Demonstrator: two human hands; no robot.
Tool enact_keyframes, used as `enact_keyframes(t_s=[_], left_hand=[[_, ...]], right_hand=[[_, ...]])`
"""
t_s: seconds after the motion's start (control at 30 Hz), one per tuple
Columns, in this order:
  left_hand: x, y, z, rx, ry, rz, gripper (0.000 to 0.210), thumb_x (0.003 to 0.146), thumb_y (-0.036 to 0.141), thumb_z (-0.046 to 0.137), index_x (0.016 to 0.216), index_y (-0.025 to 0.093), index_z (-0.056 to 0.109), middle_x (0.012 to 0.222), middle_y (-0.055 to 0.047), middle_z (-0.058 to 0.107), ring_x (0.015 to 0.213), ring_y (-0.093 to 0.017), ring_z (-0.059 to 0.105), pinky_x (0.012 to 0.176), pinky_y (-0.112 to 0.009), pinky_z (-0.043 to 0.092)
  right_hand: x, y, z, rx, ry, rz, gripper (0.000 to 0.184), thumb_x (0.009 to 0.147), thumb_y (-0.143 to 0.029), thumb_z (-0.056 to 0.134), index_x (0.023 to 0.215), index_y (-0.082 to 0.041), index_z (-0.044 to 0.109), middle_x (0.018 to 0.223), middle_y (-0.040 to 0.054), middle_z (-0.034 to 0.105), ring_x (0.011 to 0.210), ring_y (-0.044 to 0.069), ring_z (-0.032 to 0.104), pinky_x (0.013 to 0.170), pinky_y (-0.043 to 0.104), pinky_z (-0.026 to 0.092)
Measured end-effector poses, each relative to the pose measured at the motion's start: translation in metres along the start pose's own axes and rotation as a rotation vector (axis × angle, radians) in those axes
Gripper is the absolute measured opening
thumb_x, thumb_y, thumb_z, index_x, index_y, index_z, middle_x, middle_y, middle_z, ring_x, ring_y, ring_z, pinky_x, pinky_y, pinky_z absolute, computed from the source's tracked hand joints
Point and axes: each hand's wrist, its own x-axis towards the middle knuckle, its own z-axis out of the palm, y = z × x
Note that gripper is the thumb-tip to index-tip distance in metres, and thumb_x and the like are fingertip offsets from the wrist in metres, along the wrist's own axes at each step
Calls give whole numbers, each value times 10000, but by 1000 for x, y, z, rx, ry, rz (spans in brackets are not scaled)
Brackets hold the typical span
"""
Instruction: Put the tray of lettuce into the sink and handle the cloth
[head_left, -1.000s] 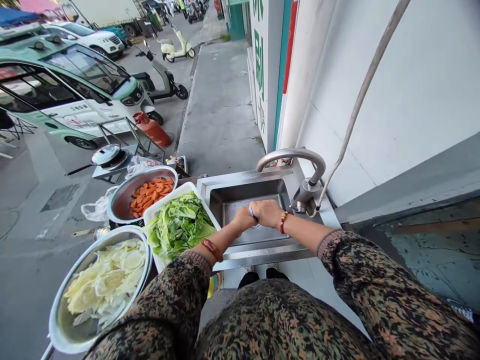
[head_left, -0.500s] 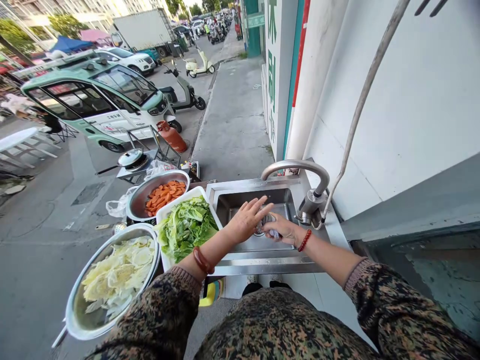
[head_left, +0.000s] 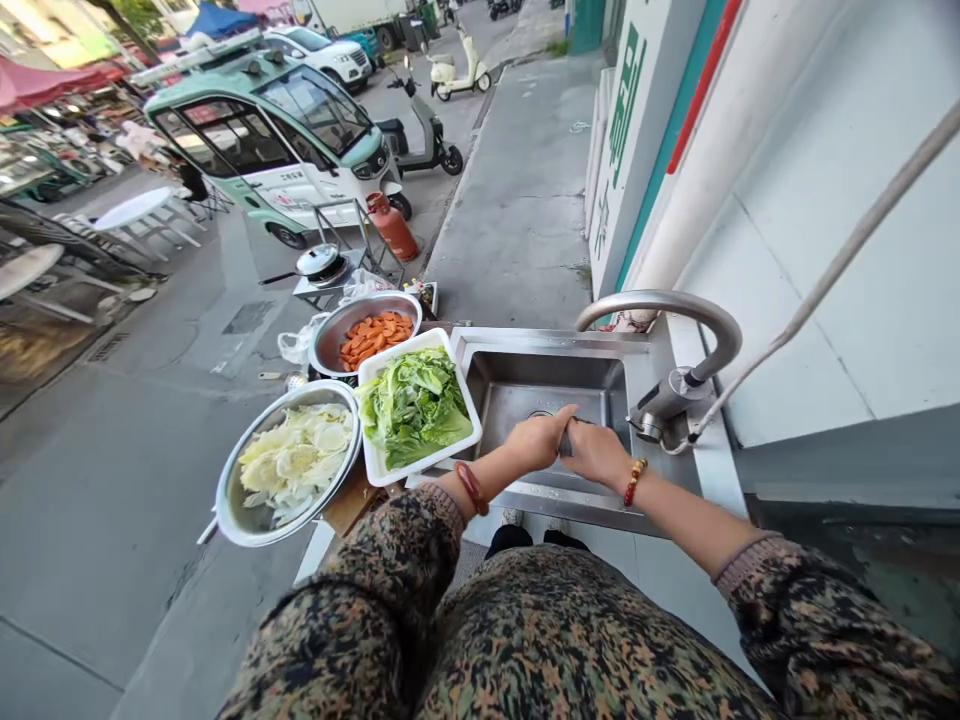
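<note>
Contact between bare left hand and bare right hand, low over the near part of the rectangular brushed-steel sink basin. Small dark-grey piece, material undetermined, lies between the two, touching both; neither hand is nearer. Judged the governing relation: piece enclosed at the meeting of the hands, basin below, no reach needed from either side. Only a narrow sliver shows, running roughly away from the body; true long axis cannot be told, since the hands cover the rest. Right hand: judged grasping the piece, fingers curled leftward around it. Left hand: laid against it from the left; whether its fingers also grip cannot be told. Arched brushed-metal tap stands to the right of the right hand, its spout curving leftward ahead of both hands; no stream is visible beneath it. Containers, all to the left of the left hand: white rectangular plastic tray, nearest, by the sink's left edge, heaped with loose bright-green leaves; round silver metal bowl, farther left and ahead, past the tray, holding orange carrot slices; wider round silver metal bowl, farthest left, holding pale yellow-white cabbage pieces. Neither hand touches any of the three.
</note>
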Motion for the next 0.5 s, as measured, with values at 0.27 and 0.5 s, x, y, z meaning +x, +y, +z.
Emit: enact_keyframes(t_s=[0.27,0.5], left_hand=[[-89,-55,37,-949,331,-270,973,620,232,840,1470,234,367,1376,-164,517,1040,-246,640,873,-373,537],[-175,-135,37,-1732,828,-761,473,833,439,679,1186,216,455,1178,-173,602,908,-278,719,742,-432,604]], right_hand=[[-18,23,38,533,61,-125,590,847,-288,574,1417,-282,422,1352,64,576,1214,241,577,1047,410,458],[-50,50,116,195,-74,-128,486,852,-277,554,1337,-308,563,1436,79,511,1345,305,456,1111,511,383]])
